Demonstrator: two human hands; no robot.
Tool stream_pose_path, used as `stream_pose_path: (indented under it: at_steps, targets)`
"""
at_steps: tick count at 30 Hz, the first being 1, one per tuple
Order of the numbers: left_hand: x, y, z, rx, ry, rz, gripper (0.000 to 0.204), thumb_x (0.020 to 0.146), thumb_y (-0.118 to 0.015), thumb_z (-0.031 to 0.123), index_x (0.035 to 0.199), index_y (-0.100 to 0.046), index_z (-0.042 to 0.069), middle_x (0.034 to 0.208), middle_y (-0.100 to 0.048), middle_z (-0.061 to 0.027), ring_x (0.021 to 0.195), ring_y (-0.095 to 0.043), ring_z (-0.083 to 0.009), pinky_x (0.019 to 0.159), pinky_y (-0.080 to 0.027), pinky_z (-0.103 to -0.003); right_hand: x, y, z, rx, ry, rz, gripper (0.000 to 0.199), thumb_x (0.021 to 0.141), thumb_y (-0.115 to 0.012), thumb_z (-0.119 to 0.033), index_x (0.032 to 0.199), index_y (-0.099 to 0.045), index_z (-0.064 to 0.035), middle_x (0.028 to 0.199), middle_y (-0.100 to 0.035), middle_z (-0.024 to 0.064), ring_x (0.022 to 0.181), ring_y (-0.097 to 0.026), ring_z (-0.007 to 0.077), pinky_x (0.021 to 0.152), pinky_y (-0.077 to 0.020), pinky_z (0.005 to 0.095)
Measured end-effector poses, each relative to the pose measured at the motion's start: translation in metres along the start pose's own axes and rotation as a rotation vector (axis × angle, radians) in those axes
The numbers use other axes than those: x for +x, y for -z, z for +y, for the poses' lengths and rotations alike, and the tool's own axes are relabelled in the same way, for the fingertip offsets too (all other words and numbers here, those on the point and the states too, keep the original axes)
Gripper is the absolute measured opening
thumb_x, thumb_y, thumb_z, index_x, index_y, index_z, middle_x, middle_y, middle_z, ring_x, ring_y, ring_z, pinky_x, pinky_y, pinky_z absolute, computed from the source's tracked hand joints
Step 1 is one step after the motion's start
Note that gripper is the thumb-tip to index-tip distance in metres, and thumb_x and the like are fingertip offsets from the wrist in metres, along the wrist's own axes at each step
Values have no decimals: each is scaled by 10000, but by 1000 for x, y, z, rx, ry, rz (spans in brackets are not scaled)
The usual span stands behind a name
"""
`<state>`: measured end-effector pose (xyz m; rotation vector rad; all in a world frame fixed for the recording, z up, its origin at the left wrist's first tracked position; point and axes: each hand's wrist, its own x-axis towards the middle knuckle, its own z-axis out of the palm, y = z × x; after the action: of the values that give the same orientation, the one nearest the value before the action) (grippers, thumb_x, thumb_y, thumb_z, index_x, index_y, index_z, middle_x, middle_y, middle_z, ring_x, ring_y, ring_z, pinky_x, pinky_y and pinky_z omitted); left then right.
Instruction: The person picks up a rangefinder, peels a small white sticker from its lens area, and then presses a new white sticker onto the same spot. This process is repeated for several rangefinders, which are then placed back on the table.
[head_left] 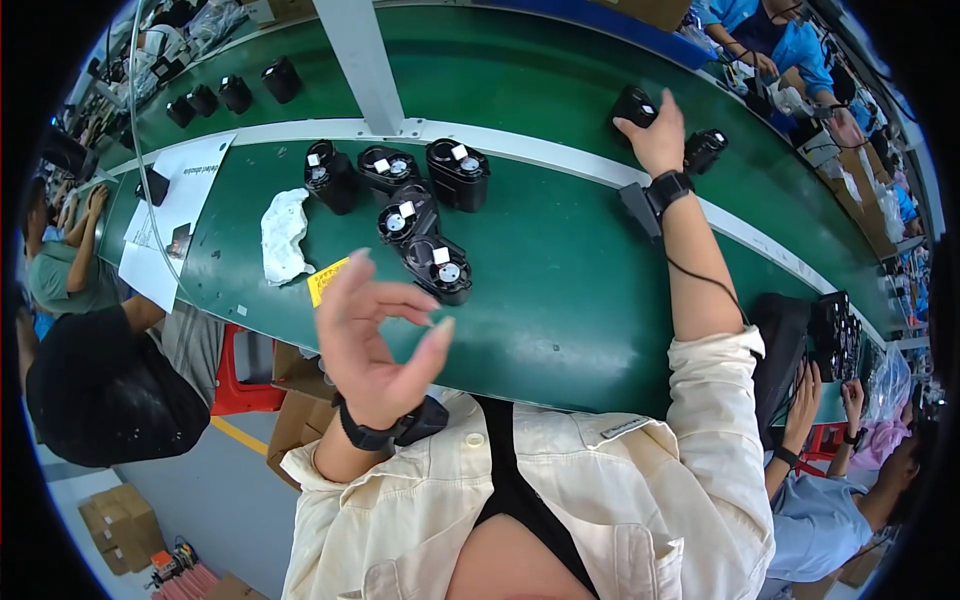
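Clamping a black unit (632, 104), my right hand (658, 138) reaches out! My left hand (368, 355) curls; fingers pinched or apart, I can't tell.

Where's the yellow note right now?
Head view, left of centre: the yellow note lies on the green bench, between the white cloth and the left hand.

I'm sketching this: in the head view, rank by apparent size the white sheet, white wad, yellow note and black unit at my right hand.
1. White sheet
2. White wad
Unsure: black unit, yellow note; both partly covered.
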<state>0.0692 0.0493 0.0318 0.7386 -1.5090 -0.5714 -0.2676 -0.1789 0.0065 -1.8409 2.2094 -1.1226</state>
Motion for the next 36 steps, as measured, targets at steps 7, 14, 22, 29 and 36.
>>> stream_pose_path:
  at_steps: [7,14,22,29,36]
  targets:
    - [7,10,-1,-1,113,203,727,741,-674,-80,1364,-303,-46,1220,-490,-160,825,-637,-200,639,-516,-252,-82,-24,-124,429,632,-277,706,733,-803,-276,1325,-474,-76,1217,-581,149,1142,-545,289,987,-431,371]
    - [4,4,4,17,78,87,795,731,-704,-44,1395,-268,-42,1257,-477,-171,972,-613,-248,796,-512,-320,-90,-10,-122,631,411,-664,758,745,-796,-159,1378,-396,-41,1226,-602,126,1141,-559,232,987,-431,342]
    - [30,-41,17,-199,203,-376,1076,662,-803,53,1484,-115,-39,1330,-458,-201,1214,-508,-269,1019,-394,-364,-130,111,-121,1057,553,-1205,856,703,-775,-17,1424,-314,7,1264,-580,160,1170,-552,247,1017,-402,357]
    - [10,-55,3,-466,445,-425,1116,652,-811,52,1504,-93,-13,1256,-523,-172,1125,-555,-212,958,-430,-308,-142,149,-110,754,862,-638,618,705,-794,-118,1257,-552,18,1136,-616,159,1052,-586,305,923,-448,376]
    - [16,-56,9,-167,133,-470,1127,644,-829,65,1508,-107,3,1189,-571,-162,1016,-592,-202,899,-460,-299,-148,155,-115,636,1044,-412,343,699,-791,-181,993,-711,-22,975,-595,89,837,-509,244,720,-422,354]
